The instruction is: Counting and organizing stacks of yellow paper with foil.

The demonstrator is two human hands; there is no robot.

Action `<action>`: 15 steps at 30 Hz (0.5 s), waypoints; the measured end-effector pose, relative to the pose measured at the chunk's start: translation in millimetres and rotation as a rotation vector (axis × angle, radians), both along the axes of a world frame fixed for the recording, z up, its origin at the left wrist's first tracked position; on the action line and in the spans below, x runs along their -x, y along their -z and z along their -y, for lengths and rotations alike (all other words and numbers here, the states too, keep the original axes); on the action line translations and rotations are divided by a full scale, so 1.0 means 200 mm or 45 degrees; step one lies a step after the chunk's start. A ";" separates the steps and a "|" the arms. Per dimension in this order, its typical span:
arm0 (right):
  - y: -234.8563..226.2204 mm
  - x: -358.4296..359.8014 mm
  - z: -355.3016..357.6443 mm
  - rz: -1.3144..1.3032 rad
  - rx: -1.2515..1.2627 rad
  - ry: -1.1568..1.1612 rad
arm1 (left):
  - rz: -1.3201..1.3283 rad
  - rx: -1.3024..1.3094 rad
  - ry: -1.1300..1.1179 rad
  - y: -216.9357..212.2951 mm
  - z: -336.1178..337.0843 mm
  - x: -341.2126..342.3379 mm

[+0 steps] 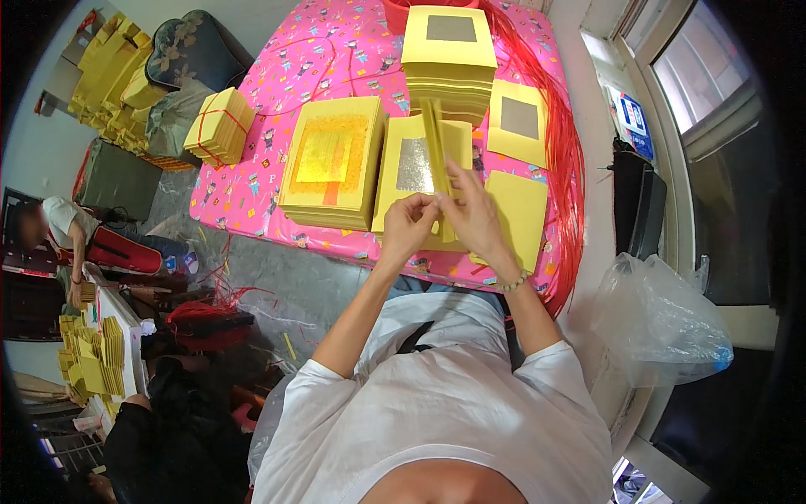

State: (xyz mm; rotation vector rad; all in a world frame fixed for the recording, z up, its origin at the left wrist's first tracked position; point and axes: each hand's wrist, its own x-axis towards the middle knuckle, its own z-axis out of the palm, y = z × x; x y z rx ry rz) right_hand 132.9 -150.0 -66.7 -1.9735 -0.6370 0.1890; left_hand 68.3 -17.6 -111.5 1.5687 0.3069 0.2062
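My left hand point(409, 223) is closed in a pinch at the lower end of a narrow, folded strip of yellow paper point(431, 134). My right hand point(472, 214) holds the same strip from its right side, thumb and fingers along its edge. The strip stands tilted over a pile of yellow paper sheets point(389, 181); the top sheet carries a silver square. To the left is a thick stack of yellow paper point(292, 181) with a gold and orange printed top. More loose yellow sheets point(522, 210) lie right of my right hand.
A tall stack of yellow paper point(449, 74) stands behind the hands. Red plastic strings point(564, 168) hang down the right side of the pink covered table point(260, 197). A tied yellow bundle point(221, 126) sits at the left edge. Another person point(80, 227) works far left.
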 end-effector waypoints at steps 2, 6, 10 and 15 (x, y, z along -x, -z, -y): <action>0.03 0.04 -0.01 0.192 -0.124 -0.067 | 0.040 0.004 -0.011 -0.02 0.01 0.00; -0.01 0.07 -0.01 0.005 -0.293 -0.079 | 0.015 -0.032 -0.038 -0.05 0.02 0.00; 0.00 0.09 0.01 -0.051 -0.323 -0.110 | 0.018 -0.143 -0.062 -0.05 0.02 0.00; 0.05 0.08 0.02 0.106 -0.246 -0.079 | 0.002 -0.024 -0.034 -0.06 0.03 0.00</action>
